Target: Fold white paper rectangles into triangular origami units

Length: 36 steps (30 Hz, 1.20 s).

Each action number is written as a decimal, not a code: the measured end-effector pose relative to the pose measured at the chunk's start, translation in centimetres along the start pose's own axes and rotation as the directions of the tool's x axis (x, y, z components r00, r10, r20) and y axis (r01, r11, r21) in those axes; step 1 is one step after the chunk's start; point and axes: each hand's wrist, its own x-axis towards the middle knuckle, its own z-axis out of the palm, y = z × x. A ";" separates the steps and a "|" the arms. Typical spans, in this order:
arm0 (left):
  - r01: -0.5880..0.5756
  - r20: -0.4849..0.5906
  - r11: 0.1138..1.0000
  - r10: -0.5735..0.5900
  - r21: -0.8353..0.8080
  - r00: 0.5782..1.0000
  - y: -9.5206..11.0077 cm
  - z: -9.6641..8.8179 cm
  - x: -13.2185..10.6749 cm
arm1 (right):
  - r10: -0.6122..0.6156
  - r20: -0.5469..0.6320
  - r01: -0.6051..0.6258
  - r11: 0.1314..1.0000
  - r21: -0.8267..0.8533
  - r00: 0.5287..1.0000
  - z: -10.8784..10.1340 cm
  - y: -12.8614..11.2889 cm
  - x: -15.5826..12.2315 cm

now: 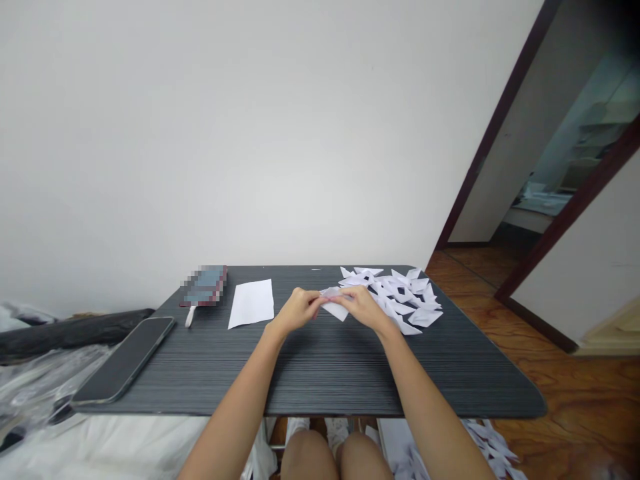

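Observation:
Both hands meet over the middle of the dark table, pinching one small folded piece of white paper (337, 311). My left hand (300, 308) grips its left edge between thumb and fingers. On the other side, my right hand (364, 307) has its fingers closed on the upper right part. The fingers cover some of the folds, so the paper's full shape is hidden. Just beyond my right hand lies a loose pile of folded white paper pieces (400, 293). Left of my left hand, a flat stack or sheet of white paper (253, 303) rests on the table.
The dark table (340, 380) stands against a white wall. A phone (127, 360) lies at its left edge, with a blurred-out item (204, 285) behind it. Beyond the left edge are plastic-wrapped things (50, 380). More folded paper pieces (493, 447) lie below the table at right.

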 end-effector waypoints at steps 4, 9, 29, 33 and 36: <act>0.204 0.048 0.912 -0.200 -0.357 0.979 -0.8 0.4 0.5 | 0.144 0.096 -0.160 0.968 0.193 0.985 -0.1 -0.2 -0.1; 0.335 0.178 0.695 -0.291 -0.637 0.940 -1.2 0.7 0.9 | 0.133 0.203 -0.197 0.919 0.341 0.970 -0.3 -0.9 -0.1; 0.353 0.255 0.611 -0.245 -0.709 0.936 -0.7 0.1 0.7 | 0.190 0.119 -0.222 0.886 0.408 0.975 -0.4 -1.4 -0.1; 0.341 0.239 0.637 -0.244 -0.691 0.940 -0.7 0.3 0.6 | 0.157 0.122 -0.191 0.912 0.363 0.980 -0.4 -1.7 -0.1; 0.325 0.229 0.665 -0.231 -0.672 0.946 -0.8 0.3 0.6 | 0.141 0.139 -0.179 0.931 0.317 0.980 -0.5 -1.6 -0.2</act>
